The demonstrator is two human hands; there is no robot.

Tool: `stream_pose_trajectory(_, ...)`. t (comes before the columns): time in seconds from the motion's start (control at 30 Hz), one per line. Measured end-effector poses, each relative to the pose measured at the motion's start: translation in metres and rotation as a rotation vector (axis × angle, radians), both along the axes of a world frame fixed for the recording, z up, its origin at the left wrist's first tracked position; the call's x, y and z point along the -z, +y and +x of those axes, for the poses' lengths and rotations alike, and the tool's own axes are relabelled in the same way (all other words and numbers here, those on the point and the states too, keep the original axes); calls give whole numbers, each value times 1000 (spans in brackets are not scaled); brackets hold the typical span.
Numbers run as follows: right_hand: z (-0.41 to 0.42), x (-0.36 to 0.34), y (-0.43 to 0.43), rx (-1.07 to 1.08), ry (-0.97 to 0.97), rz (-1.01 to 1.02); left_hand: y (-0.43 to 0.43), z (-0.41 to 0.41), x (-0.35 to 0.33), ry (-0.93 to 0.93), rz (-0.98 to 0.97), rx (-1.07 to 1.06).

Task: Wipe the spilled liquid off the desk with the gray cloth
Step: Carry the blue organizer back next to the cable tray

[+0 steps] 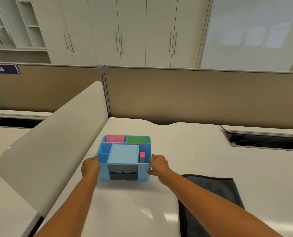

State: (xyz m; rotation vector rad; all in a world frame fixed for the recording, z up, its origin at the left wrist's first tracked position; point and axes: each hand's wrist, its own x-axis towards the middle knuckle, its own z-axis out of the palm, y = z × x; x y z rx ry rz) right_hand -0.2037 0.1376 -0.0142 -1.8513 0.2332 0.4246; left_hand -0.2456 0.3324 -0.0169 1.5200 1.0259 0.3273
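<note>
Both your hands, left and right, clasp the blue organizer; right of it the gray cloth lies untouched, so wiping seems unstarted.

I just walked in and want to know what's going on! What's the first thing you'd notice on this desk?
The bright blue organizer in the middle of the white desk stands out most, with the left hand and right hand gripping its two sides. Pink and green pads sit in its back compartments. Next comes the dark gray cloth, lying flat near the right forearm, with neither hand on it.
</note>
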Motion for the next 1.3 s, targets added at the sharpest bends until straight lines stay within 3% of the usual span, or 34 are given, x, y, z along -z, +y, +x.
stream_pose_trajectory(0.23,1,2,-25,29,-10,8,-12,9,2,91,260,165)
stream_pose_trajectory(0.53,8,-15,-42,70,-41,72,-31,18,-12,114,440,212)
stream_pose_trajectory(0.93,61,-58,-133,179,-106,86,-123,82,-61,48,471,258)
stream_pose_trajectory(1.3,133,-59,-255,299,-121,88,-246,164,-56,2,409,342)
